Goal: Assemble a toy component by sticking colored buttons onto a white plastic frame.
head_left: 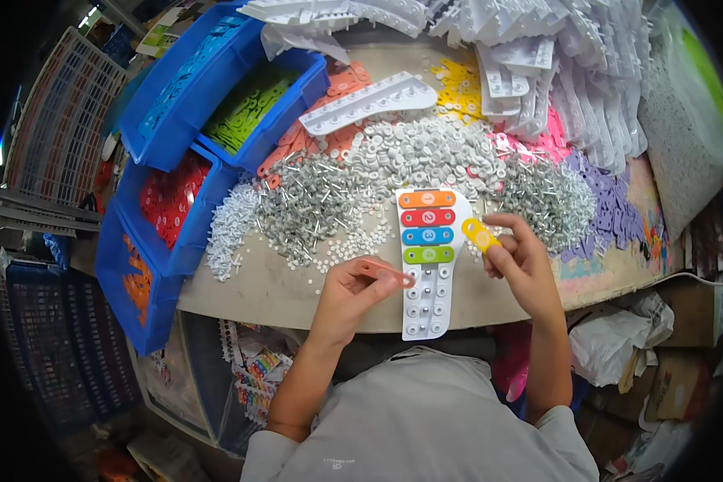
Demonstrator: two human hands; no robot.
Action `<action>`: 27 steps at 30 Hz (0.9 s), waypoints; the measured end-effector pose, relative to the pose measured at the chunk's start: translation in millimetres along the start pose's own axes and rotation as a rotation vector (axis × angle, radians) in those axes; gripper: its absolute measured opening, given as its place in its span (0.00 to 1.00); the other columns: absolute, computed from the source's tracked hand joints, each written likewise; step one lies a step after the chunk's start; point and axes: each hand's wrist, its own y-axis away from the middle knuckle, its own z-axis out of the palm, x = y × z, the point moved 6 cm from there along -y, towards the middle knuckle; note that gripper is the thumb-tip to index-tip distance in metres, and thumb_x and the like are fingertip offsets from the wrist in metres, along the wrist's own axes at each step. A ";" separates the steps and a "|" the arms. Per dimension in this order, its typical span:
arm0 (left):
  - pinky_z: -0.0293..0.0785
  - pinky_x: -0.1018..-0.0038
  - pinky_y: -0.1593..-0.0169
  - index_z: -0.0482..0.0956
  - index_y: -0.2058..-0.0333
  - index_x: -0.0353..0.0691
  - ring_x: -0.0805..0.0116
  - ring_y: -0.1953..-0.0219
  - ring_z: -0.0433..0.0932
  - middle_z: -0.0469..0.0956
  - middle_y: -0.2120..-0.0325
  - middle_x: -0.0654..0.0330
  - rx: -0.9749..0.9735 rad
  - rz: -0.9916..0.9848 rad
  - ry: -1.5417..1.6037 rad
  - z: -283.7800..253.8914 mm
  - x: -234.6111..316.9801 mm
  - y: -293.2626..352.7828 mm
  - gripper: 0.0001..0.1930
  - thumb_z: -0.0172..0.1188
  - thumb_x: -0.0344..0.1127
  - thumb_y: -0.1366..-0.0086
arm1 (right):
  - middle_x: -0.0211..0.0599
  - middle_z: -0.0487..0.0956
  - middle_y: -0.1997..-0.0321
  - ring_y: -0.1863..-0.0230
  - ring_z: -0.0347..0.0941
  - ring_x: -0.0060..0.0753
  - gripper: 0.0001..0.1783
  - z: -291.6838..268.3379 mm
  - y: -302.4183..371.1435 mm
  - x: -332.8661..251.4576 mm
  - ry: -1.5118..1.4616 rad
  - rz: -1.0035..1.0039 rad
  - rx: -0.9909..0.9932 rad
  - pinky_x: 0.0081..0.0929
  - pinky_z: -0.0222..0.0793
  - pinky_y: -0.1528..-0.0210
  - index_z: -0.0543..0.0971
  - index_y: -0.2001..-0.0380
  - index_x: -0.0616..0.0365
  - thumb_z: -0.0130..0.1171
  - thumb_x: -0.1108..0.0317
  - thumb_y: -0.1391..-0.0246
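Observation:
A white plastic xylophone-like base (424, 323) lies at the table's front edge, narrow end toward me. Orange, red, blue and green bars (428, 235) cross its far half; its near half shows bare white washers and metal pins. My left hand (352, 296) pinches a salmon-coloured bar (377, 269), whose tip hangs over the base's left side, just below the green bar. To the right of the base, my right hand (524, 265) grips a yellow bar (480, 234) between thumb and fingers, its far end at the base's right edge.
Piles of white washers (426, 149), metal pins (305, 213) and purple bars (606, 209) cover the table's far side. Blue bins (188, 261) of coloured bars stand at left. Stacked white bases (530, 56) rise at the back; a loose base (369, 103) lies before them.

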 end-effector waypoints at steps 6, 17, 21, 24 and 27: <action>0.66 0.82 0.70 0.84 0.58 0.31 0.81 0.71 0.72 0.82 0.68 0.59 0.117 -0.020 -0.025 -11.2 -4.3 -0.4 0.13 0.56 0.35 0.27 | 0.29 0.77 0.73 0.71 0.71 0.15 0.04 10.5 32.9 16.5 0.112 0.075 0.049 0.17 0.66 0.66 0.73 0.62 0.63 0.55 0.73 0.35; 0.68 0.86 0.67 0.82 0.58 0.31 0.81 0.70 0.75 0.81 0.67 0.63 0.285 0.058 -0.192 -12.3 0.2 8.5 0.08 0.64 0.29 0.32 | 0.42 0.78 0.77 0.78 0.74 0.30 0.07 58.9 26.1 15.1 0.430 -0.003 -0.084 0.27 0.68 0.73 0.75 0.60 0.62 0.59 0.71 0.38; 0.71 0.82 0.63 0.82 0.61 0.34 0.77 0.70 0.76 0.80 0.72 0.65 0.235 -0.061 -0.226 -10.4 -13.0 7.9 0.06 0.66 0.27 0.36 | 0.42 0.77 0.80 0.81 0.72 0.35 0.08 58.9 25.9 16.9 0.507 -0.010 -0.035 0.30 0.64 0.76 0.73 0.62 0.61 0.61 0.71 0.39; 0.70 0.77 0.56 0.84 0.67 0.35 0.73 0.65 0.75 0.76 0.77 0.67 0.201 0.365 -0.704 -3.1 -1.4 -1.3 0.04 0.69 0.28 0.40 | 0.39 0.75 0.82 0.82 0.70 0.31 0.11 53.1 24.4 24.9 0.551 0.001 0.019 0.29 0.62 0.77 0.70 0.65 0.60 0.64 0.71 0.41; 0.67 0.73 0.54 0.84 0.72 0.37 0.71 0.64 0.73 0.72 0.80 0.68 0.220 0.219 -0.610 1.4 -12.1 -7.2 0.04 0.71 0.29 0.44 | 0.37 0.73 0.83 0.83 0.68 0.25 0.14 49.6 26.0 28.1 0.510 0.031 0.039 0.26 0.60 0.78 0.69 0.67 0.60 0.66 0.72 0.43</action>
